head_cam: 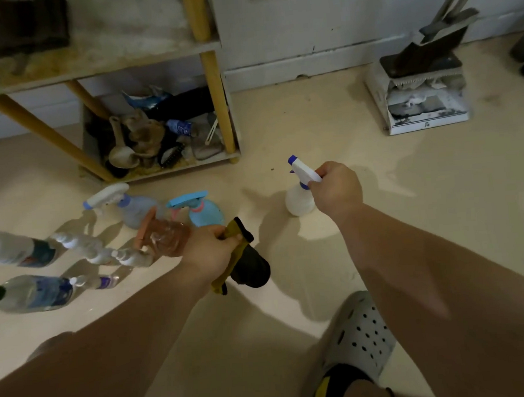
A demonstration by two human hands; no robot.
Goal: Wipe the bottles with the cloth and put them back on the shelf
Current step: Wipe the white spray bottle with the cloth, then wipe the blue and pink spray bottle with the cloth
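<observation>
Lying at the far left: the clear water bottles (33,293) are on their sides on the floor (281,129), with the small white bottles (96,250) just beside them. Being off the shelf, they seem to be waiting for your cloth.
Far left, above: the shelf (99,59) shows a dusty board with no bottles on it, so nothing looks put back yet. Its lower tray (176,168) holds brushes and odd clutter.
Standing sprayers: the pale sprayer (132,211) and the light blue sprayer (206,214) are upright near the shelf's foot, within your reach.
Left of centre: the peach-trigger bottle (168,236) is tilted and touches the far side of your left hand (207,255). I cannot tell whether your fingers hold it.
Your left hand: the grip is clenched round the cloth (249,266), which hangs bunched below your fist, ready for wiping.
Right of centre: the white spray bottle (299,200) is upright, its base at or just off the floor, apart from the group.
Your right hand (336,186): the grip is grasping that bottle's trigger head from above, likely the handiest part to lift it by.
Step, as a judgement: this bottle is next for the cloth, and most of the task remains.
Far right: a dustpan and box (423,102) sit against the wall, and your grey shoe (358,336) is near right.
</observation>
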